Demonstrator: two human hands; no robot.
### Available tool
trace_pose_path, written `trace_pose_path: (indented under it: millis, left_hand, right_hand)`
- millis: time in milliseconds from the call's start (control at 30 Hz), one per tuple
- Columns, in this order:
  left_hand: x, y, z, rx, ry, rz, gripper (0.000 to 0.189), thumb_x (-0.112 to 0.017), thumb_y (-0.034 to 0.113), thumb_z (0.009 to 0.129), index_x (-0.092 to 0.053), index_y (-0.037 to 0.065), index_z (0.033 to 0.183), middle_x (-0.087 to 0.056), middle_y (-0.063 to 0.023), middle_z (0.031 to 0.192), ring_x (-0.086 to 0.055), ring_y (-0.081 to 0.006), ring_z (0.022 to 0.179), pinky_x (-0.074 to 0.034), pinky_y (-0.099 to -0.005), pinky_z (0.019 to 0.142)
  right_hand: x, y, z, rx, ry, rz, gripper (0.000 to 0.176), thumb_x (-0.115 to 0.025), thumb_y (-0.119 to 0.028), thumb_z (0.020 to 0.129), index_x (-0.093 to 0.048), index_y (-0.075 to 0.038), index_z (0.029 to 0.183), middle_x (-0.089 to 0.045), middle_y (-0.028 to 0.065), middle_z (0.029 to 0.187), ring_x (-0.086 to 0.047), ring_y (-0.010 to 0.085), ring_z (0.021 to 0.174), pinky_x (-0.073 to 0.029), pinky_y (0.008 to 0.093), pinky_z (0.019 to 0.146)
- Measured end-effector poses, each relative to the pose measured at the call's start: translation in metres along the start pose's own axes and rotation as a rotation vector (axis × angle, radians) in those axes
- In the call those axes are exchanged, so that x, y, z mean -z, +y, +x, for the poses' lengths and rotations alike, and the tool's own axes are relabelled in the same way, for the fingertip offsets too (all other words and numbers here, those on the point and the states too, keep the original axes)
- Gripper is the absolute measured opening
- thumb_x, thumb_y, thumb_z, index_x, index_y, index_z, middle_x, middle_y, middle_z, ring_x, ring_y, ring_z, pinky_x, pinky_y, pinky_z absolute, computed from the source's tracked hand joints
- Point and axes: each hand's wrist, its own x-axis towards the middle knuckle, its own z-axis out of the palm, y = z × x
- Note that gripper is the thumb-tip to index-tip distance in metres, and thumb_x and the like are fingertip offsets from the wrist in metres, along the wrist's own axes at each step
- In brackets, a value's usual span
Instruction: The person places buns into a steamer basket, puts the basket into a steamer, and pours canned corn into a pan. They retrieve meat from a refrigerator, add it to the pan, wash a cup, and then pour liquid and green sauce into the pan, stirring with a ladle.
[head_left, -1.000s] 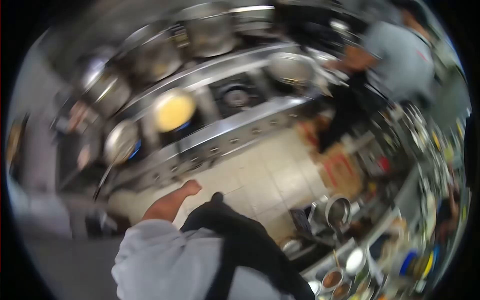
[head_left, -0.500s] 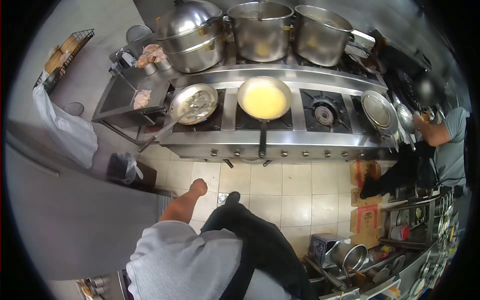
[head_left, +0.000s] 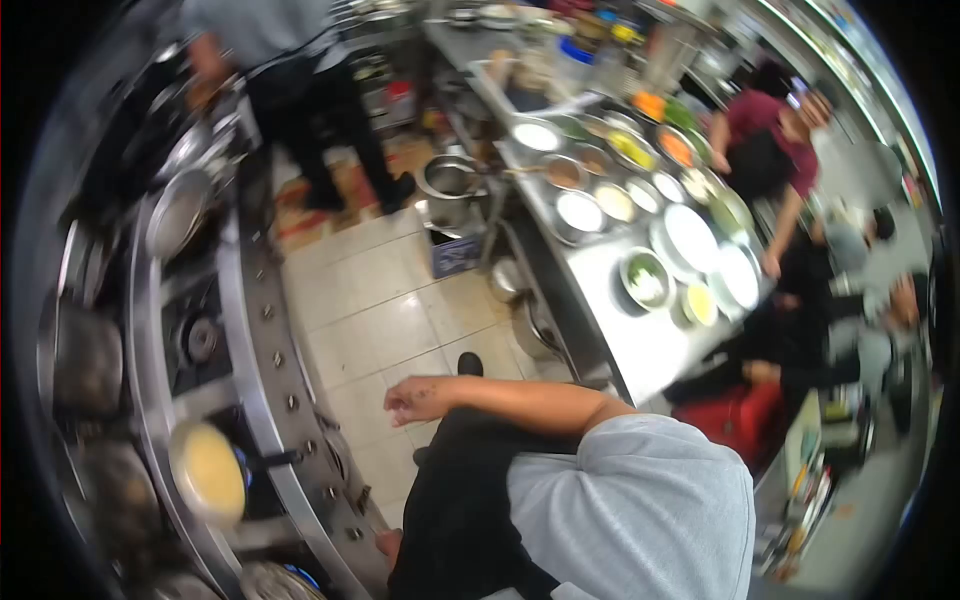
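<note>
My right hand point(head_left: 415, 400) hangs over the tiled floor in front of my black apron, fingers loosely extended, holding nothing. Only a small part of my left hand point(head_left: 388, 545) shows at the apron's edge beside the stove; its fingers are hidden. Nearest to it is the stove front point(head_left: 300, 440) with its row of knobs. On a burner to the left sits a frying pan of pale yellow liquid point(head_left: 212, 475), its black handle point(head_left: 275, 460) jutting towards the aisle, blue flame under it. A second pan point(head_left: 275, 582) is partly cut off at the bottom.
A counter point(head_left: 640, 340) on the right carries bowls and trays of ingredients. A person in maroon point(head_left: 765, 130) stands behind it, more people farther right. Another person point(head_left: 300, 90) works at the stove's far end. A metal pot point(head_left: 448, 178) stands beside the aisle.
My view has swung right: the stove has shifted from ahead to the left, and the ingredient counter has come into sight. My right arm now shows; my left hand is mostly hidden.
</note>
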Motion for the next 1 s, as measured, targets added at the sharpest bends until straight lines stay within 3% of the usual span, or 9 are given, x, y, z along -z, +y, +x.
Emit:
trace_pose_path:
  millis: [200, 367, 467, 567, 600, 733, 767, 800, 1000]
  left_hand:
    - [0.025, -0.026, 0.037, 0.280, -0.168, -0.753, 0.022, -0.049, 0.016, 0.084, -0.062, 0.009, 0.067, -0.057, -0.0073, 0.067, -0.057, -0.0260, 0.065, -0.042, -0.0408, 0.059]
    - [0.054, -0.002, 0.044, 0.032, 0.044, -0.723, 0.028, -0.047, 0.018, 0.088, -0.056, 0.008, 0.063, -0.052, -0.0044, 0.060, -0.055, -0.0242, 0.063, -0.041, -0.0400, 0.058]
    - [0.067, 0.028, 0.047, 0.322, -0.091, -1.076, 0.028, -0.045, 0.019, 0.089, -0.052, 0.009, 0.064, -0.049, -0.0033, 0.057, -0.051, -0.0197, 0.055, -0.038, -0.0352, 0.049]
    - [0.084, 0.051, 0.024, 0.560, -0.345, -1.465, 0.027, -0.044, 0.018, 0.090, -0.048, 0.011, 0.064, -0.045, -0.0019, 0.055, -0.048, -0.0155, 0.048, -0.035, -0.0311, 0.040]
    - [0.098, 0.054, 0.015, 0.573, -0.502, -1.617, 0.027, -0.044, 0.017, 0.090, -0.046, 0.012, 0.064, -0.044, -0.0013, 0.054, -0.046, -0.0142, 0.045, -0.033, -0.0303, 0.038]
    - [0.091, 0.102, -0.024, 0.593, -0.335, -1.884, 0.019, -0.046, 0.020, 0.096, -0.049, 0.012, 0.080, -0.050, 0.0002, 0.063, -0.050, -0.0128, 0.053, -0.040, -0.0287, 0.042]
    - [0.093, 0.119, -0.041, 0.553, -0.223, -1.589, 0.018, -0.048, 0.024, 0.096, -0.050, 0.012, 0.082, -0.051, 0.0004, 0.065, -0.050, -0.0123, 0.053, -0.040, -0.0285, 0.042]
    - [0.101, 0.136, -0.051, 0.512, -0.131, -1.288, 0.019, -0.049, 0.027, 0.096, -0.050, 0.012, 0.085, -0.052, 0.0005, 0.067, -0.049, -0.0118, 0.053, -0.039, -0.0283, 0.042]
    - [0.143, 0.193, -0.096, 0.561, -0.200, -1.327, 0.003, -0.051, 0.013, 0.088, -0.054, 0.015, 0.088, -0.053, 0.0031, 0.068, -0.049, -0.0095, 0.056, -0.039, -0.0243, 0.046]
  right_hand:
    - [0.029, 0.004, -0.172, -0.240, 0.387, 0.053, 0.044, -0.061, -0.035, 0.088, -0.056, -0.001, 0.115, -0.065, 0.0162, 0.103, -0.063, 0.0257, 0.092, -0.049, 0.0345, 0.083]
    - [0.126, 0.017, -0.336, -0.284, 1.057, 0.391, 0.037, -0.061, -0.032, 0.087, -0.059, -0.003, 0.109, -0.065, 0.0061, 0.091, -0.063, 0.0135, 0.074, -0.050, 0.0291, 0.066]
    - [0.195, 0.064, -0.450, -0.308, 1.501, 0.369, 0.033, -0.058, -0.034, 0.088, -0.061, -0.004, 0.101, -0.066, 0.0083, 0.088, -0.065, 0.0154, 0.072, -0.051, 0.0282, 0.054]
    - [0.270, 0.134, -0.562, -0.582, 1.936, 0.454, 0.049, -0.054, -0.046, 0.089, -0.059, 0.000, 0.105, -0.066, 0.0132, 0.084, -0.066, 0.0185, 0.068, -0.052, 0.0287, 0.052]
    - [0.295, 0.155, -0.598, -0.779, 1.927, 0.537, 0.056, -0.053, -0.049, 0.089, -0.056, 0.002, 0.113, -0.066, 0.0161, 0.084, -0.067, 0.0212, 0.065, -0.051, 0.0285, 0.046]
    - [0.343, 0.238, -0.668, -0.864, 1.967, 0.637, 0.060, -0.049, -0.047, 0.092, -0.044, 0.004, 0.125, -0.064, 0.0217, 0.076, -0.065, 0.0263, 0.055, -0.048, 0.0301, 0.039]
    - [0.355, 0.263, -0.683, -0.951, 1.936, 0.701, 0.059, -0.049, -0.047, 0.092, -0.044, 0.001, 0.126, -0.063, 0.0229, 0.086, -0.065, 0.0261, 0.059, -0.048, 0.0292, 0.040]
    - [0.356, 0.278, -0.691, -0.869, 1.919, 0.778, 0.054, -0.049, -0.041, 0.093, -0.044, 0.002, 0.125, -0.061, 0.0239, 0.094, -0.066, 0.0273, 0.063, -0.049, 0.0285, 0.040]
    - [0.368, 0.321, -0.707, -0.697, 1.736, 0.857, 0.042, -0.041, -0.014, 0.089, -0.041, 0.007, 0.125, -0.053, 0.0260, 0.114, -0.066, 0.0356, 0.074, -0.056, 0.0307, 0.047]
